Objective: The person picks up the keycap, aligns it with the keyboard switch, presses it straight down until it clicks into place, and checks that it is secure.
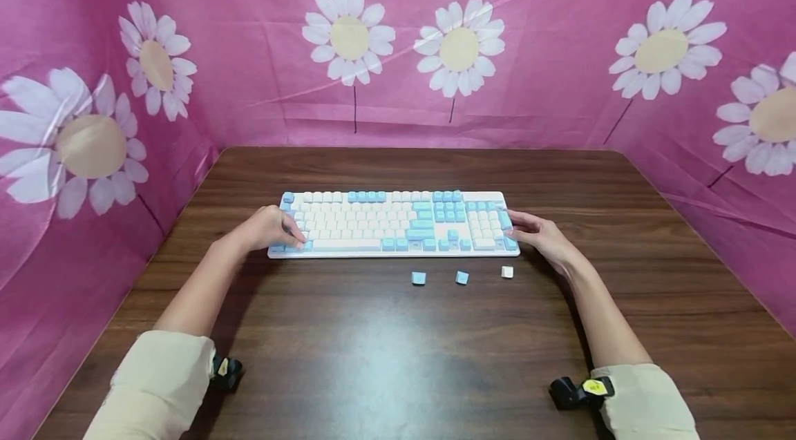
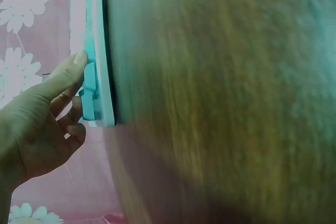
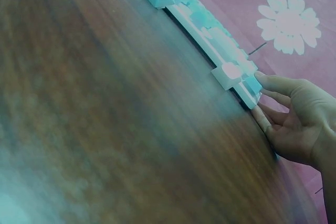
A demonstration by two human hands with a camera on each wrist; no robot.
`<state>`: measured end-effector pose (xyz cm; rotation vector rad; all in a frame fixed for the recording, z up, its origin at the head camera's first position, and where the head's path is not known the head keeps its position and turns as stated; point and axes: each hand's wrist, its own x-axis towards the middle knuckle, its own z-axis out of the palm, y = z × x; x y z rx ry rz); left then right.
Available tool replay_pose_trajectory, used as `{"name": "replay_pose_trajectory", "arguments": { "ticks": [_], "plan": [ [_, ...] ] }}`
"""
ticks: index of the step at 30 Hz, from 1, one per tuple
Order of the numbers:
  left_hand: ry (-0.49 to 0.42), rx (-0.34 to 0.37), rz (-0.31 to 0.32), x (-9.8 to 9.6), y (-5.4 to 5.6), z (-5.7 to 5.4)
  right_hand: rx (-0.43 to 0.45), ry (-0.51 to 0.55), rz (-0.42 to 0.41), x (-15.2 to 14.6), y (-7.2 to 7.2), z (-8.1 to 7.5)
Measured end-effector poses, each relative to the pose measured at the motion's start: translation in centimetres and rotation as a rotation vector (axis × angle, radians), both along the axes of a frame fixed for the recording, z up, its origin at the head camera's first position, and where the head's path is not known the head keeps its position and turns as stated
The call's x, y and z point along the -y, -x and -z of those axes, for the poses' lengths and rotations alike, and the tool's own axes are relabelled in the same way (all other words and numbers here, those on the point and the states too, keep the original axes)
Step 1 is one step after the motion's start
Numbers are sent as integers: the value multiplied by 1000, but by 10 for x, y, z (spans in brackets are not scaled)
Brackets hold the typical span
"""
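A white and light-blue keyboard (image 1: 354,224) lies lengthwise across the wooden table. My left hand (image 1: 269,227) grips its left end, the thumb over the bottom-row keys and the other fingers bent at the side, as the left wrist view shows. At the opposite end, my right hand (image 1: 546,240) holds the keyboard's edge between thumb and fingers. Several key spots in the bottom row look bare. In front of the keyboard lie three loose keycaps: a blue one (image 1: 419,278), a smaller blue one (image 1: 462,278) and a white one (image 1: 507,272) nearest my right hand.
The brown wooden table (image 1: 385,350) reaches back to a pink cloth backdrop (image 1: 249,46) printed with white daisies, which also encloses both sides. Black wrist cameras sit at the cuffs of both cream sleeves (image 1: 158,371).
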<state>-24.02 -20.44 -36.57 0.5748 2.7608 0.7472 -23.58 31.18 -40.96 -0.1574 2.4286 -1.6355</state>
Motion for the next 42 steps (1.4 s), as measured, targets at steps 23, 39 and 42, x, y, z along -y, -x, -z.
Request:
{"name": "replay_pose_trajectory", "arguments": {
  "ticks": [23,39,42],
  "plan": [
    [-441,-32,-303,37,-4,19,-22,32,-7,2,-3,-2],
    [-584,37,-275,41,-2,46,9,11,7,1,-4,-4],
    [-580,31,-279,42,-2,47,6,-4,-1,1,-4,-4]
  ]
}}
